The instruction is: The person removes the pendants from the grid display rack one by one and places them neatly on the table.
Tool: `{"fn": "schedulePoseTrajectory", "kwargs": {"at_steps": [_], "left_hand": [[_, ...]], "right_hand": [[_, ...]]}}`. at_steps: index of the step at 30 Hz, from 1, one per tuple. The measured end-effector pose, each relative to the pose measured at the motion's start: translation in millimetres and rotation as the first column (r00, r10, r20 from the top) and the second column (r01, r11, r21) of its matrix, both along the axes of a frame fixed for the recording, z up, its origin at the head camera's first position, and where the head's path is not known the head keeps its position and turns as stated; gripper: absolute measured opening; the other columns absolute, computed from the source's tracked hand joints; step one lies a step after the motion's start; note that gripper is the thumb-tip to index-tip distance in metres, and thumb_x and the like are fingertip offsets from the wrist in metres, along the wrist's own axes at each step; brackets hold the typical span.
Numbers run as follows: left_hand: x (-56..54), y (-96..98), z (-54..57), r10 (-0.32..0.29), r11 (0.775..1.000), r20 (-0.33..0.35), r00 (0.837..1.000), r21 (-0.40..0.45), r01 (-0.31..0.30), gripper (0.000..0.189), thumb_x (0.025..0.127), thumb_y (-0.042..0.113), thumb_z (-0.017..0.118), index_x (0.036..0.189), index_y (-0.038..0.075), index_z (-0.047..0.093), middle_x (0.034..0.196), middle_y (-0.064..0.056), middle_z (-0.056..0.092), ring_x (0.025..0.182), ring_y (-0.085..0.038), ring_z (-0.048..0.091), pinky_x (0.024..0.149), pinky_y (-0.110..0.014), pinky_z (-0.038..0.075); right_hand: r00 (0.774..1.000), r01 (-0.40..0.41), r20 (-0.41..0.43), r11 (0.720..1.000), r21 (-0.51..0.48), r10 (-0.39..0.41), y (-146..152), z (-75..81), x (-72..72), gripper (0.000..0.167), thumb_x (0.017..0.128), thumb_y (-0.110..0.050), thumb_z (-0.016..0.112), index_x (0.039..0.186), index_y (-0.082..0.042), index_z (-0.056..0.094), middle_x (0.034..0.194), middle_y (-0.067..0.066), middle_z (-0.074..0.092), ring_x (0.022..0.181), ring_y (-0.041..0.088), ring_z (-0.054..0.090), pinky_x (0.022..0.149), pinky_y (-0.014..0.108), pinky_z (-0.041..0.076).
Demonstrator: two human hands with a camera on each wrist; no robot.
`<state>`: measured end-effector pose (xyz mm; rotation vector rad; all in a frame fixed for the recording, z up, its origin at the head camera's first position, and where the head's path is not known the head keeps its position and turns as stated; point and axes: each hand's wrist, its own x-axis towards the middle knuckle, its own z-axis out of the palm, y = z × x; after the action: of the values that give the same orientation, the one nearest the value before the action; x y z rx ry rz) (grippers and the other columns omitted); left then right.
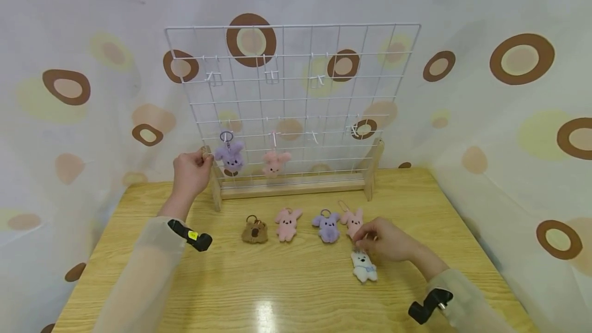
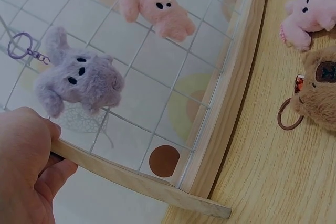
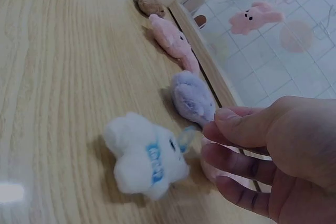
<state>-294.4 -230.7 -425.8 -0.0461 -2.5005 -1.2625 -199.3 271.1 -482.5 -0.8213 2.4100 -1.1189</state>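
My left hand (image 1: 191, 171) grips the top of the wooden side leg (image 2: 142, 179) of a white wire grid rack (image 1: 296, 102), thumb on one side and fingers on the other. Beside it a purple plush keychain (image 1: 229, 157) hangs on a hook, with a pink plush keychain (image 1: 276, 162) to its right. Low over the table, my right hand (image 1: 386, 240) pinches the light blue ring (image 3: 186, 138) of a white plush keychain (image 3: 142, 156) with a blue bow. Partly behind that hand lies another pink plush (image 1: 352, 221).
A brown plush keychain (image 1: 255, 232), a pink plush (image 1: 287, 225) and a purple plush (image 1: 327, 227) lie in a row before the rack. Several bare white hooks, including one at the upper left (image 1: 214, 78), stick out from the grid. A patterned cloth (image 1: 481, 117) hangs behind the table.
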Motion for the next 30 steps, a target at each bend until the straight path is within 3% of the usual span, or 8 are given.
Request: {"fn": "schedulePoseTrajectory", "kwargs": {"at_steps": [7,11,16,22,30], "left_hand": [[-0.9,-2.4,-0.3,-0.002,1.0,0.042,0.999,0.013,0.001,0.024,0.108,0.011,0.061,0.107,-0.009,0.075,0.101,-0.025,0.075,0.063,-0.018,0.055,0.048,-0.023,0.038],[-1.7,-3.1,-1.0,-0.006,1.0,0.047,0.999,0.024,0.005,0.024,0.108,0.011,0.061,0.111,-0.008,0.075,0.1,-0.026,0.075,0.06,-0.018,0.053,0.047,-0.023,0.038],[-1.7,-2.6,-1.9,-0.01,1.0,0.039,0.999,0.025,0.009,0.022,0.108,0.01,0.061,0.104,-0.007,0.075,0.094,-0.025,0.074,0.058,-0.018,0.05,0.047,-0.024,0.037],[-2.0,-1.2,-3.5,-0.001,1.0,0.011,1.0,0.006,0.001,0.024,0.107,0.009,0.063,0.091,-0.007,0.07,0.078,-0.016,0.068,0.057,-0.018,0.049,0.046,-0.024,0.035],[-2.6,-0.5,-3.2,0.012,1.0,0.008,1.0,0.003,-0.012,0.023,0.107,0.009,0.063,0.092,-0.007,0.07,0.085,-0.021,0.072,0.063,-0.019,0.054,0.049,-0.022,0.037]], "right_hand": [[0.999,-0.01,-0.046,0.999,-0.051,0.007,-4.7,10.3,-8.0,0.009,0.1,-0.001,0.071,0.107,0.002,0.076,0.099,0.011,0.076,0.079,0.015,0.066,0.068,0.029,0.055],[1.0,-0.003,-0.025,0.997,-0.074,0.001,-10.8,21.2,-12.5,0.011,0.099,0.002,0.07,0.108,0.004,0.075,0.1,0.012,0.076,0.08,0.019,0.068,0.069,0.029,0.056],[0.998,-0.003,-0.059,0.999,-0.053,0.0,-18.1,32.5,-18.9,0.012,0.1,0.003,0.068,0.11,0.002,0.076,0.1,0.011,0.075,0.079,0.019,0.066,0.069,0.03,0.055],[0.992,-0.025,-0.128,0.999,-0.037,0.02,-27.6,42.5,-28.8,0.014,0.1,0.004,0.067,0.11,0.0,0.076,0.099,0.004,0.075,0.082,0.019,0.066,0.068,0.03,0.053],[0.988,-0.062,-0.148,0.996,-0.07,0.051,-45.1,56.0,-45.1,0.014,0.103,-0.004,0.069,0.113,0.003,0.075,0.097,0.005,0.075,0.082,0.025,0.069,0.071,0.03,0.056]]}}
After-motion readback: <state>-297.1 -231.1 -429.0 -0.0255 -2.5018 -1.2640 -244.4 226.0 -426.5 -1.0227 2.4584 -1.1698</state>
